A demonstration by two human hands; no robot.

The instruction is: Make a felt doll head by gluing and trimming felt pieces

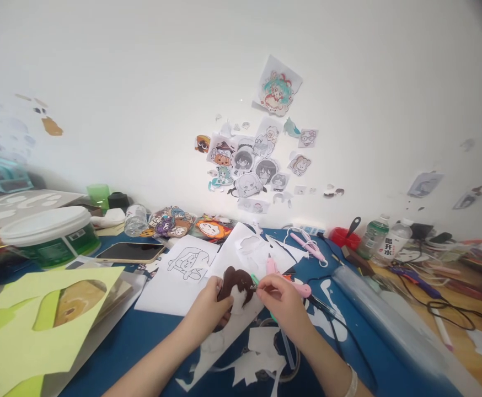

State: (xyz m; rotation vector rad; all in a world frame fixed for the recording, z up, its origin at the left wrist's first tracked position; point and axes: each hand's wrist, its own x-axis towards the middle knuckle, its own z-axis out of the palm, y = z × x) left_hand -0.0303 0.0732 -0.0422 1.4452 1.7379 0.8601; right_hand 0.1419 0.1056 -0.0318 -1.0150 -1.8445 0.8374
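Scraps [261, 339] lie closest. Beyond, my left hand [212, 303] grips the cutout [233, 280] by its left side; my right hand [280, 298] meets its right edge, gripping what, if anything, I can't tell. Farther lie a drawing [189, 264] and phone [133, 252].

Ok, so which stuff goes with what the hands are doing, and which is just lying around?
Seems part of the job: brown-and-white cutout, held in the left hand, with the right hand at its edge; probably the white paper scraps below.

Seems just lying about: phone; green-and-white tub; red bowl; labelled bottle.
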